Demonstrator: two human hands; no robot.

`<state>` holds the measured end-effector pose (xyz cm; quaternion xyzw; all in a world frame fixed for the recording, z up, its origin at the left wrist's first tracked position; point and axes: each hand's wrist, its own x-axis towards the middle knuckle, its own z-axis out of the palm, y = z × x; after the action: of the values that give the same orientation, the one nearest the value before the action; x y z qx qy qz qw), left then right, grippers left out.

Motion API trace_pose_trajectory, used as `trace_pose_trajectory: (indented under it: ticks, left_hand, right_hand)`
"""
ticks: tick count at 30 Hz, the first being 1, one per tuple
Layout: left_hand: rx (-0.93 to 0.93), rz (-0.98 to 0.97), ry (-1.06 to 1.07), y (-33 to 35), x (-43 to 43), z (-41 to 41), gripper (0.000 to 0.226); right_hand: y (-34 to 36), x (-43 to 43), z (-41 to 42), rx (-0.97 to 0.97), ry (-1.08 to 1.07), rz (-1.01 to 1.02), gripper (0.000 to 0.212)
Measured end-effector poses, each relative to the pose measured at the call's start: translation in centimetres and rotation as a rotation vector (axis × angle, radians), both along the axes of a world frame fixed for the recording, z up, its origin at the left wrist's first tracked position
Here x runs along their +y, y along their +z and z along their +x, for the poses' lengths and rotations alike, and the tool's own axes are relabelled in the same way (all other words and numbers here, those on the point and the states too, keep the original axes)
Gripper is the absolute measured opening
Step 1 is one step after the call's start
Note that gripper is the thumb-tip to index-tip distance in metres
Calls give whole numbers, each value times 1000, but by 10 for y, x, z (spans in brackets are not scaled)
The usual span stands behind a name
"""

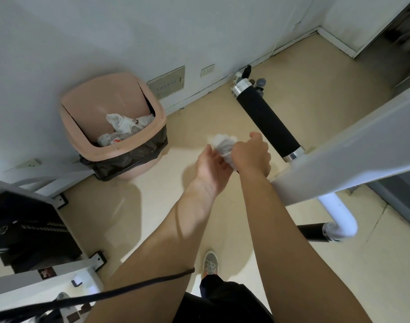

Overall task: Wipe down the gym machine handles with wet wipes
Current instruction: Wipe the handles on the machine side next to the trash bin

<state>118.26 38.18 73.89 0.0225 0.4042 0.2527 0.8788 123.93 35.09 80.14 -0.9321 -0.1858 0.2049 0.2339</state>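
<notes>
Both of my forearms fill the bottom of the view, reaching forward to a crumpled white wipe [222, 145] that I hold up between my two hands above the floor. My right hand [252, 155] is closed over the wipe from the right, fingers curled around it with the thumb sticking up. My left hand [212, 163] cups it from below and the left, palm turned up and fingers wrapped onto the bunched cloth. Just to the right of the hands runs a black padded handle [268, 122] with silver caps at both ends, joined to a white machine frame [344, 145] that crosses the right side. A second, shorter black handle [312, 232] sticks out lower on the same frame, near my right forearm. To the left, against the wall, stands a pink bin [110, 127] lined with a dark bag and holding crumpled white waste. One grey shoe [210, 264] shows on the beige floor [152, 217] below my arms.
</notes>
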Motion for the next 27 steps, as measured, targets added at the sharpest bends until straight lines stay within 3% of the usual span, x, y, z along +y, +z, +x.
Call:
trace_pose_trajectory:
  ticks: [3, 5, 10, 12, 15, 18, 21, 22, 24, 26, 27]
  left_hand:
    - [-200, 4, -29, 3, 1, -2, 75]
    - [-255, 54, -70, 5, 3, -4, 77]
    - [-308, 111, -116, 7, 1, -6, 78]
    - [-285, 106, -124, 12, -2, -8, 76]
    - [-236, 91, -107, 15, -2, -6, 69]
    - [-180, 119, -88, 16, 0, -2, 70]
    - [-65, 206, -166, 12, 2, -3, 56]
    - [42, 264, -181, 9, 2, -5, 59]
    - [454, 512, -117, 0, 1, -8, 64]
    - [890, 1132, 42, -4, 4, -17, 46]
    - [997, 1500, 66, -4, 10, -24, 34]
  right_hand:
    - [1, 3, -4, 58, -11, -14, 25]
    - [3, 2, -6, 90, -40, 4, 17]
    - [9, -7, -9, 53, -111, 256, 36]
    - [5, -14, -15, -31, -38, 342, 30]
    - [-19, -29, -27, -313, 223, 189, 15]
    - [-34, -44, -39, -400, 325, 137, 32]
    - [-35, -59, -49, -405, 413, 138, 49]
    - [-36, -64, -51, -424, 456, 117, 50]
    - [-39, -72, -54, -449, 521, 78, 39]
    - [-42, -78, -57, -477, 550, 60, 42]
    - [-43, -80, -58, -482, 557, 54, 46]
